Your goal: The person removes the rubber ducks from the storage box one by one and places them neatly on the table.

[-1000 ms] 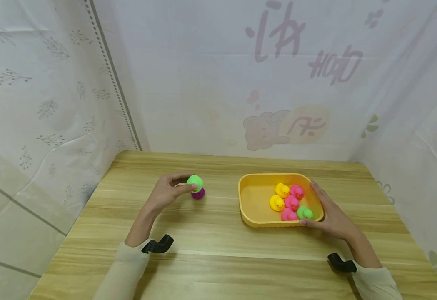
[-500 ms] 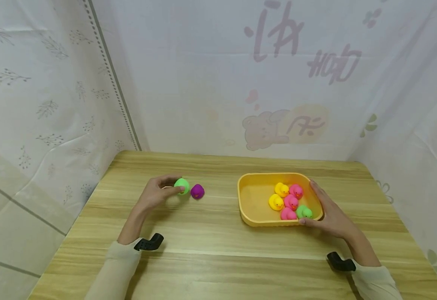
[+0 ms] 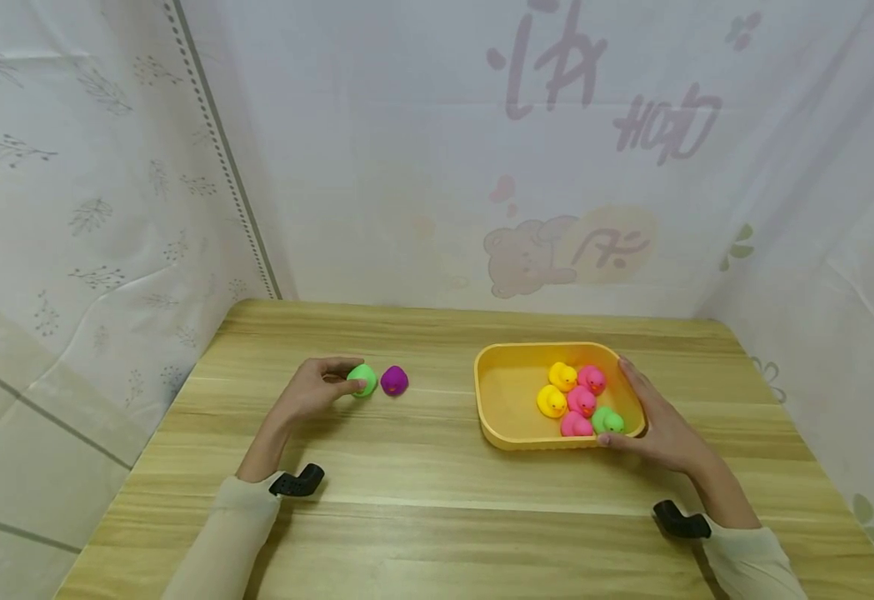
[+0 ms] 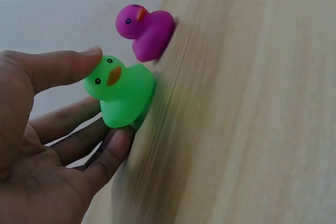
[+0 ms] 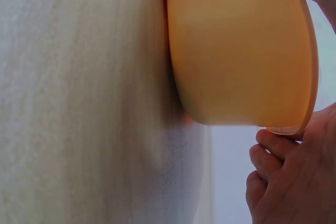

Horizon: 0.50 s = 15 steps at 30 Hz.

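Head view: a green duck [image 3: 362, 381] is being pinched between the thumb and fingers of the left hand [image 3: 317, 389], at or just above the wooden table [image 3: 407, 517], left of a yellow tray [image 3: 507, 404]; a purple duck [image 3: 395, 381] is being left free between it and the tray, while yellow ducks [image 3: 552, 402], pink ducks [image 3: 582, 402] and a second green duck [image 3: 608, 422] are being contained toward the tray's right end, which is being gripped by the right hand [image 3: 661, 433]

Left wrist view: the green duck's head is being met by the thumb, its body by fingertips; seemingly light, soft and smooth, it would best be taken low across its wide body, without hard squeezing

Right wrist view: curled fingers are being set against the tray's rim, a sound hold on what looks like light, stiff plastic
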Tool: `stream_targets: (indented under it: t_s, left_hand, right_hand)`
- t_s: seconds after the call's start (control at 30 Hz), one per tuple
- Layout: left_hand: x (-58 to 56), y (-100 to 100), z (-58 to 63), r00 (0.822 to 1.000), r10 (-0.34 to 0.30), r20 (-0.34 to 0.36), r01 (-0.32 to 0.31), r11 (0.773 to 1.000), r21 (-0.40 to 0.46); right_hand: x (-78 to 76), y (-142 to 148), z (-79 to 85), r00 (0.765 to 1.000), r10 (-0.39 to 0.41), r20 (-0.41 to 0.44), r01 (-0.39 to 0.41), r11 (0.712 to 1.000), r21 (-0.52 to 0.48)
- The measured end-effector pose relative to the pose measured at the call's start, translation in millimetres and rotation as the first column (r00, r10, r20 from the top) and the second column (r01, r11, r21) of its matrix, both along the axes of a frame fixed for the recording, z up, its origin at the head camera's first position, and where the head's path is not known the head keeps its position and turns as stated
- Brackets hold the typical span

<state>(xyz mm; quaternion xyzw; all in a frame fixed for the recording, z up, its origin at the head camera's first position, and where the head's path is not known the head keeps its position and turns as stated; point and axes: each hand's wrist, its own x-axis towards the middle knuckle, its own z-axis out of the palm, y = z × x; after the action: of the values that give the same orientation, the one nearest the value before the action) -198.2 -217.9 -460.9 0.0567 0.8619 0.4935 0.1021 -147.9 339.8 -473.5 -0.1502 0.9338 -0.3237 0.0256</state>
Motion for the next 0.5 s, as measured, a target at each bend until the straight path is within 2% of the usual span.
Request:
stream_targets:
  t_s: [0.5]
  left_hand:
    - [-0.4, 1.9, -1.5, 0.998, -0.047, -0.051, 0.042, 0.995, -0.09]
  right_hand:
    - [0.0, 0.9, -1.9, 1.0, 0.0, 0.001, 0.0, 1.0, 0.002]
